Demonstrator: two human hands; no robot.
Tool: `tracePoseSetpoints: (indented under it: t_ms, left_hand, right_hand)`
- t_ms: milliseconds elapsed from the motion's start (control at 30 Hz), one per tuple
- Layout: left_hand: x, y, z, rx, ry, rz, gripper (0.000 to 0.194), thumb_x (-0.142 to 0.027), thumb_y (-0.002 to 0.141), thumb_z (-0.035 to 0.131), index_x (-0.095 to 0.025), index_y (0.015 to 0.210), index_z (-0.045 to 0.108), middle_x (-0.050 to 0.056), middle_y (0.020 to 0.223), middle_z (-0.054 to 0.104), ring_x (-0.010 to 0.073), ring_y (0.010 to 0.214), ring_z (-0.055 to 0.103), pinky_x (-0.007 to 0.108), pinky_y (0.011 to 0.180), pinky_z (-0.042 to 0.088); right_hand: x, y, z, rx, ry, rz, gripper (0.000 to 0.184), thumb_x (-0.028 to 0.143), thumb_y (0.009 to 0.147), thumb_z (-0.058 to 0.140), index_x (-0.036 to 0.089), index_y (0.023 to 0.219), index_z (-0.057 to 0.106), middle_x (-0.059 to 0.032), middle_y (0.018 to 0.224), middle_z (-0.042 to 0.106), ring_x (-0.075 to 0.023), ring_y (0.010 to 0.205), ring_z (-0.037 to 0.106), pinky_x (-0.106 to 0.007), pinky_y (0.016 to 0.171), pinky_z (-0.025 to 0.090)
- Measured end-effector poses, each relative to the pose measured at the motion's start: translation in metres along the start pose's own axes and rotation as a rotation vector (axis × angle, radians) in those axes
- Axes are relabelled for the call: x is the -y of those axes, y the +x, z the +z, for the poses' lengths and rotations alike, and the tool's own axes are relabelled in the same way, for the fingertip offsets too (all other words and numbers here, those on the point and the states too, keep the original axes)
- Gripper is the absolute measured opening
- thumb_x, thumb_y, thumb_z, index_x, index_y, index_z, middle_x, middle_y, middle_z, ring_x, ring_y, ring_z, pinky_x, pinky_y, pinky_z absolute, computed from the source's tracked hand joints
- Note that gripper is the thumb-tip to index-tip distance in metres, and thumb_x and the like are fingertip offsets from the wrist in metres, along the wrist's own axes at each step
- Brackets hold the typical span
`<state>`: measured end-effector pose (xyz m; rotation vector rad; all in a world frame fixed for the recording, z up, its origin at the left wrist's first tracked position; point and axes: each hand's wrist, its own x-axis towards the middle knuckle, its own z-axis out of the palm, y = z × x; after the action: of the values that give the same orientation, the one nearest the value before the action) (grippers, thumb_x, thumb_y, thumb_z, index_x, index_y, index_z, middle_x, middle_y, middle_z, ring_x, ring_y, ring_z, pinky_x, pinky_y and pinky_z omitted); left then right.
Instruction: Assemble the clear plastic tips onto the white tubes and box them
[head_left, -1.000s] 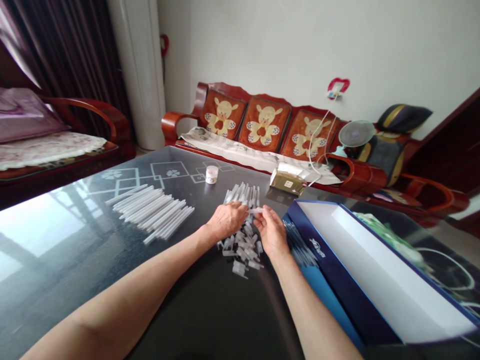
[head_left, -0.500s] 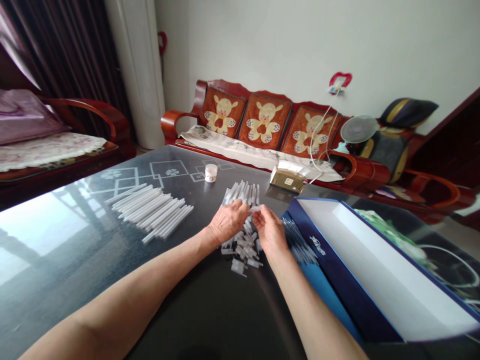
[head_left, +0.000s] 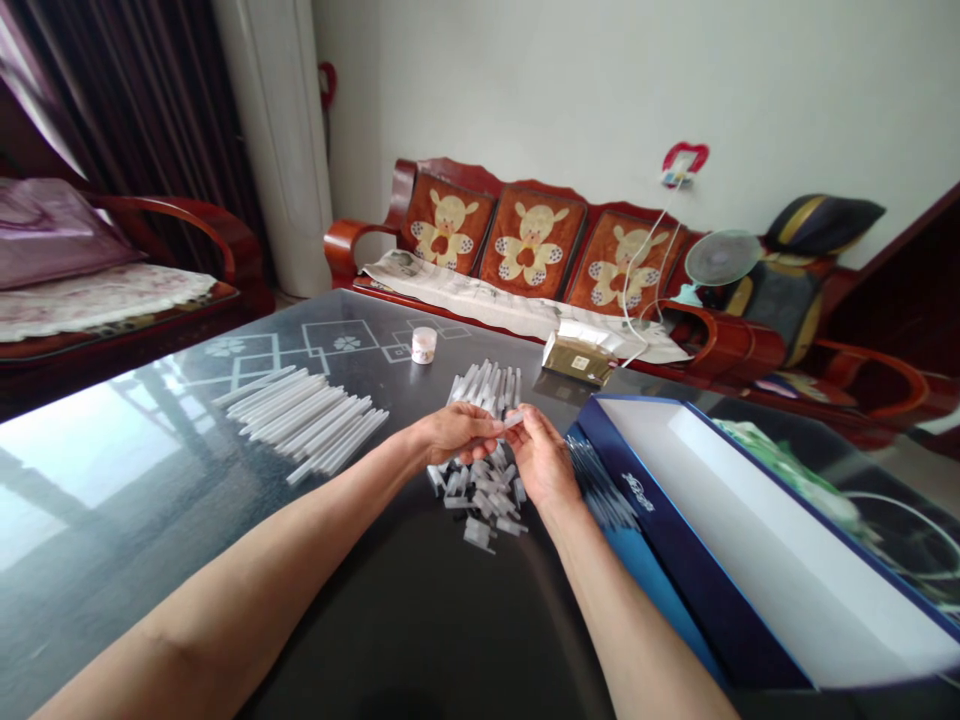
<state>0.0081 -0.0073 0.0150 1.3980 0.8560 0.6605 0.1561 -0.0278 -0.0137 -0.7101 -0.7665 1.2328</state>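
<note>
My left hand [head_left: 466, 432] is closed round a translucent white pen [head_left: 513, 420], whose length is mostly hidden by the fingers. The fingertips of my right hand [head_left: 546, 462] pinch the pen's other end. Just below the hands lies a loose pile of frosted pen caps [head_left: 491, 498]. Behind them is a row of pale pen barrels [head_left: 484, 382], pointing away from me. Off to the left, long white pen tubes [head_left: 304, 420] lie side by side in a slanted layer. Thin pen refills [head_left: 604, 490] rest on a blue surface beside my right wrist.
A long blue box [head_left: 720, 520] with a white inside stands on the dark glossy table [head_left: 420, 630] at the right, a green bag [head_left: 787, 470] beyond it. A small white jar [head_left: 424, 346] and a tissue box [head_left: 579, 357] stand farther back, before a wooden sofa [head_left: 517, 300].
My left hand has turned, its fingers now stretching further toward the right hand. The pen piece between the hands is tilted more. The piles look the same.
</note>
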Motion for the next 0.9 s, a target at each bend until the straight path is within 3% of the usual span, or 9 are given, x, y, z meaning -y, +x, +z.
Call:
tracePoseSetpoints:
  t_ms: [200,300,400,500,567,700,767,833,900]
  left_hand:
    - [0.007,-0.002,0.022,-0.487,0.842,0.363,0.016,-0.028,0.084,0.053,-0.016,0.078,0.061,0.003,0.069,0.062,0.015,0.067,0.061,0.024,0.065,0.045]
    - [0.014,-0.005,0.027,-0.541,1.085,0.399,0.021,-0.029,0.09,0.044,-0.015,0.089,0.06,0.008,0.086,0.064,0.0184,0.077,0.062,0.026,0.068,0.046]
    - [0.018,-0.006,0.028,-0.517,1.157,0.399,0.024,-0.03,0.093,0.04,-0.016,0.093,0.059,0.01,0.091,0.063,0.0182,0.076,0.062,0.026,0.066,0.046]
    - [0.015,-0.005,0.028,-0.488,0.977,0.388,0.024,-0.032,0.091,0.045,-0.016,0.083,0.061,0.006,0.079,0.064,0.0158,0.071,0.062,0.024,0.065,0.045]
    - [0.008,-0.004,0.024,-0.401,0.695,0.277,0.024,-0.033,0.088,0.05,-0.016,0.074,0.06,0.002,0.066,0.061,0.0125,0.059,0.059,0.022,0.057,0.043]
    - [-0.005,-0.002,0.007,-0.04,0.024,-0.047,0.028,-0.037,0.078,0.064,-0.014,0.066,0.055,-0.002,0.055,0.054,0.0063,0.039,0.046,0.018,0.037,0.029]
    - [-0.008,-0.002,-0.001,0.102,-0.196,-0.145,0.03,-0.038,0.072,0.07,-0.013,0.068,0.054,-0.003,0.054,0.052,0.0039,0.037,0.041,0.016,0.035,0.023]
    - [-0.008,-0.002,-0.005,0.182,-0.287,-0.189,0.029,-0.037,0.071,0.071,-0.012,0.07,0.055,-0.003,0.054,0.052,0.0026,0.036,0.038,0.015,0.034,0.021]
    - [-0.005,-0.001,-0.002,0.131,-0.226,-0.139,0.027,-0.036,0.075,0.066,-0.013,0.068,0.054,-0.003,0.055,0.052,0.0033,0.036,0.039,0.015,0.034,0.023]
  right_hand:
    - [-0.001,-0.001,0.005,-0.095,0.009,0.062,0.03,0.038,0.063,0.078,0.018,0.079,0.063,0.0001,0.075,0.069,-0.0122,0.069,0.065,-0.023,0.062,0.052]
    - [-0.004,-0.002,0.008,-0.187,0.052,0.081,0.028,0.03,0.058,0.082,0.018,0.074,0.062,0.0002,0.073,0.07,-0.0119,0.066,0.065,-0.023,0.06,0.053]
    - [-0.006,-0.002,0.009,-0.237,0.086,0.099,0.028,0.03,0.058,0.081,0.018,0.076,0.063,-0.0007,0.075,0.071,-0.0119,0.067,0.066,-0.023,0.061,0.054]
    - [-0.006,-0.001,0.005,-0.219,0.05,0.086,0.026,0.031,0.06,0.08,0.018,0.076,0.063,-0.001,0.075,0.072,-0.0122,0.067,0.066,-0.023,0.062,0.054]
    - [-0.004,-0.001,0.002,-0.189,0.031,0.073,0.026,0.031,0.061,0.079,0.018,0.075,0.062,-0.0013,0.074,0.071,-0.013,0.068,0.067,-0.025,0.063,0.054]
    - [0.0,-0.005,0.004,-0.078,0.031,0.036,0.025,0.031,0.062,0.079,0.018,0.077,0.063,-0.0011,0.075,0.071,-0.0129,0.068,0.066,-0.027,0.066,0.054]
    - [0.002,-0.008,0.007,-0.009,0.026,0.02,0.024,0.033,0.064,0.078,0.018,0.077,0.064,-0.0007,0.076,0.071,-0.0118,0.066,0.065,-0.025,0.065,0.054]
    - [0.003,-0.008,0.009,0.029,0.023,0.015,0.023,0.034,0.065,0.077,0.019,0.079,0.065,-0.0002,0.077,0.071,-0.0114,0.065,0.065,-0.024,0.063,0.053]
    - [0.003,-0.007,0.007,0.01,0.027,0.025,0.024,0.034,0.065,0.077,0.019,0.081,0.065,-0.0002,0.079,0.071,-0.012,0.069,0.065,-0.024,0.064,0.053]
